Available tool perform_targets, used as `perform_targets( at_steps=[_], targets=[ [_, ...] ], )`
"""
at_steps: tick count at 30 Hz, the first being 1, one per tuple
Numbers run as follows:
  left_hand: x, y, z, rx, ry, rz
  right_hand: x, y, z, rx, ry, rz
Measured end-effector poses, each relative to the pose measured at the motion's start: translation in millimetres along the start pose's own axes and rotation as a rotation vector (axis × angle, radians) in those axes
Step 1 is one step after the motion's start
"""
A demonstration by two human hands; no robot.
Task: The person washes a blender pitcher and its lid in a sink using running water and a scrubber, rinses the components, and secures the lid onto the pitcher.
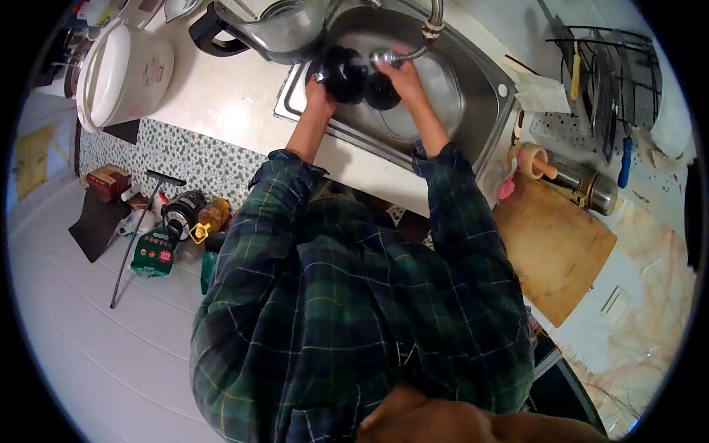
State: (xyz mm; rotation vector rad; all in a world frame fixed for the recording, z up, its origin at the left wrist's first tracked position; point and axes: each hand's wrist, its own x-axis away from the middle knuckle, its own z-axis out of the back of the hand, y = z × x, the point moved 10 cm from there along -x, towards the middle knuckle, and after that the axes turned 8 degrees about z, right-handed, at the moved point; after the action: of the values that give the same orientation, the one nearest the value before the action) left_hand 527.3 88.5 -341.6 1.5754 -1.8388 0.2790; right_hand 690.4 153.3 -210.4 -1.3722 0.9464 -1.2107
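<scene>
Over the steel sink (pixel 480 111), my left hand (pixel 317 96) grips the edge of a glossy black rounded piece (pixel 342 77); its exact kind is unclear. My right hand (pixel 401 80) is closed around the metal faucet head (pixel 381 58), which hangs on a flexible hose (pixel 433 29) and points toward the black piece. Just under my right hand is a dark round part (pixel 382 92); whether it belongs to the same piece I cannot tell. A clear jug (pixel 284 33) with a black handle lies on the counter left of the sink.
A white bucket (pixel 125 77) stands at the counter's left end. Right of the sink are a wooden cutting board (pixel 557 251), a wooden mortar (pixel 530 159) and a wire rack (pixel 602 31) holding knives. Bottles and a squeegee (pixel 136 244) are on the floor at left.
</scene>
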Motion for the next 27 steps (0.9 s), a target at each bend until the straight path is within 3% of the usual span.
perform_targets(
  at_steps=[3,6,9,11,12,13,15,17,18,21,23,25,27],
  targets=[
    [16,2,-13,0.014,0.004,0.017,12,-1,3,0.044,-0.039,-0.012],
    [11,1,-15,0.043,-0.116,0.035,5,10,25,0.149,0.073,0.015],
    [28,9,-18,0.000,-0.037,0.022,10,3,29,0.169,0.032,-0.036],
    [42,28,-23,-0.880,0.113,-0.225,15,0,31,0.159,0.004,-0.002],
    [49,33,-35,-1.301,0.069,-0.518,22,0,38,0.141,0.007,-0.012],
    [74,24,-59,-1.613,0.059,-0.488,28,-8,41,0.122,0.008,-0.026],
    [109,-4,-94,-2.060,-0.156,-0.907,28,-20,36,0.182,-0.059,-0.047],
    [114,-6,-100,-2.020,-0.162,-0.978,40,-28,14,0.022,-0.198,-0.118],
    [113,-17,-104,-2.168,-0.222,-1.020,32,-9,6,0.001,-0.270,-0.067],
    [118,-28,-119,-2.340,-0.270,-1.091,6,10,12,0.293,-0.070,-0.007],
    [117,-36,-121,-2.536,-0.329,-1.059,-3,3,21,0.320,0.007,0.005],
    [117,-35,-121,-2.523,-0.367,-1.063,-3,-7,29,0.345,0.083,0.026],
    [118,-35,-119,-2.479,-0.421,-1.061,17,0,7,0.026,-0.148,-0.092]
  ],
)
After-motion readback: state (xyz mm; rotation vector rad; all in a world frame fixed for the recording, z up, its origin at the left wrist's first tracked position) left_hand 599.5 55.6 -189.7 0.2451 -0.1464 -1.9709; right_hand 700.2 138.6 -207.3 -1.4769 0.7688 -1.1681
